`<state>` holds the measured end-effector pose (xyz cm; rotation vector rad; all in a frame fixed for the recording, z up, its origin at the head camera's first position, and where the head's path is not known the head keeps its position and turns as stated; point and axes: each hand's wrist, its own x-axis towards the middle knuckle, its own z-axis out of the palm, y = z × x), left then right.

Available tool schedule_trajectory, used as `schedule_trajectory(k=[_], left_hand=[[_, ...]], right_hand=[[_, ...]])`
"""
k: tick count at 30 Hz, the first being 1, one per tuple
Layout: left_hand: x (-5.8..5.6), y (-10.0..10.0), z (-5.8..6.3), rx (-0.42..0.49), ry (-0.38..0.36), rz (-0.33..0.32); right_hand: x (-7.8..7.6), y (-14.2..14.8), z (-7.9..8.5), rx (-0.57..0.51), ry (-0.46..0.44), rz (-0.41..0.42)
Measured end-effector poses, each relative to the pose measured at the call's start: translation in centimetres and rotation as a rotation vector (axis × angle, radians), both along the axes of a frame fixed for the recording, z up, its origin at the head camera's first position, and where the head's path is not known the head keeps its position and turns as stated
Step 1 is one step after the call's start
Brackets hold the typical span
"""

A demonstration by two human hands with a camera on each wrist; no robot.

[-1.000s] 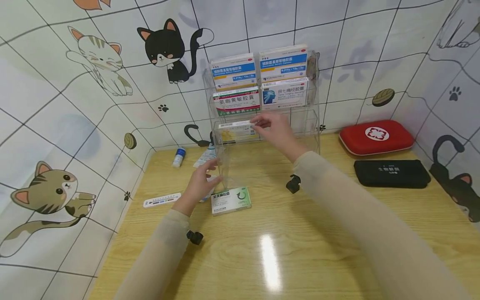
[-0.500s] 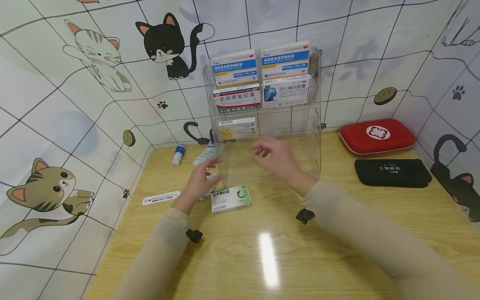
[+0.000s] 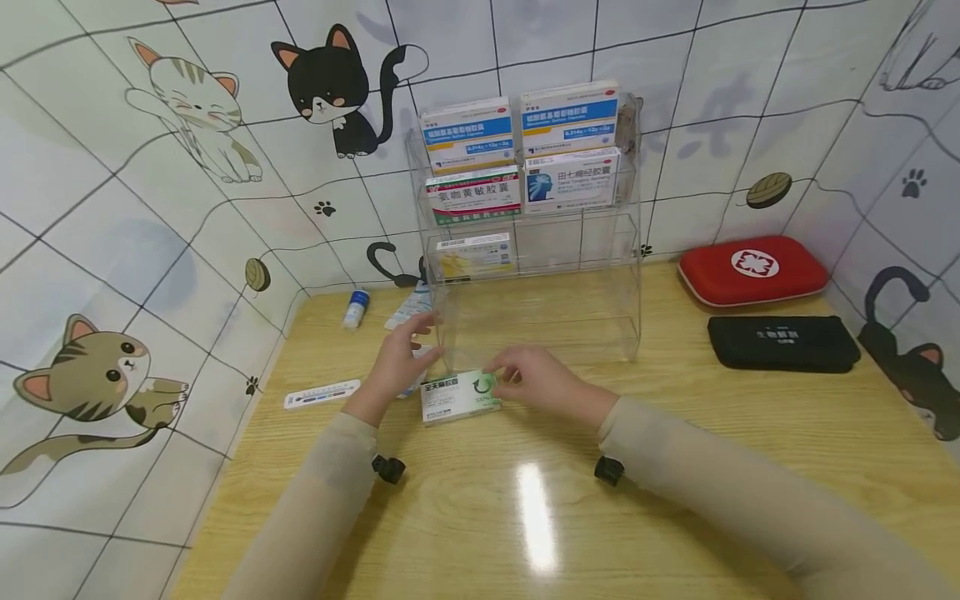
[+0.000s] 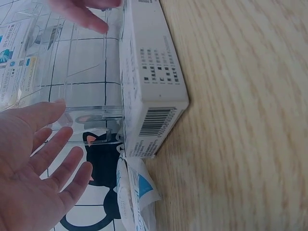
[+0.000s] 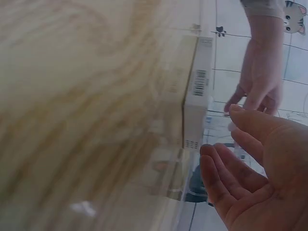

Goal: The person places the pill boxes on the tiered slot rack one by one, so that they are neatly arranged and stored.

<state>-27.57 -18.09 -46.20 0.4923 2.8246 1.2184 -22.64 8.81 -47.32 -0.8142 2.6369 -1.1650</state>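
Observation:
My left hand [image 3: 396, 367], fingers spread and loosely bent, is beside the lower left side of the clear acrylic rack [image 3: 540, 329]; whether it touches is unclear. A white and green medicine box [image 3: 453, 400] lies flat on the table before the rack. Over its right end hovers my right hand [image 3: 540, 383], thumb and fingers apart. In the right wrist view that hand [image 5: 255, 168] shows nothing gripped, with the box [image 5: 197, 96] just beyond the fingertips. On the rack's third tier stands a yellow and white box [image 3: 474, 256] at the left.
Several medicine boxes, including a red and green one [image 3: 474, 196], fill the rack's upper tiers. Left of it are a blue-capped bottle [image 3: 356, 309], foil-like packets [image 3: 408, 305] and a white thermometer strip [image 3: 322, 394]. A red case [image 3: 753, 271] and a black pouch [image 3: 783, 342] lie right.
My right hand has let go of the yellow and white box on the third tier and come down to the white and green box. My left hand has stayed in place.

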Motion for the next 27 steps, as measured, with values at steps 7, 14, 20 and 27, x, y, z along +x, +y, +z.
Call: schedule_trajectory(k=[7, 14, 20, 27], left_hand=[[0.0, 0.1, 0.0, -0.004, 0.000, 0.007], [0.0, 0.1, 0.0, 0.001, -0.013, 0.005], [-0.1, 0.0, -0.1, 0.000, -0.008, 0.004], [0.1, 0.1, 0.1, -0.014, -0.018, 0.014]], right_hand=[[0.0, -0.3, -1.3, 0.043, 0.050, 0.025], [0.3, -0.3, -1.2, 0.024, -0.020, 0.010], [0.2, -0.1, -1.2, 0.043, -0.057, 0.013], [0.6, 0.1, -1.2, 0.045, -0.127, -0.028]])
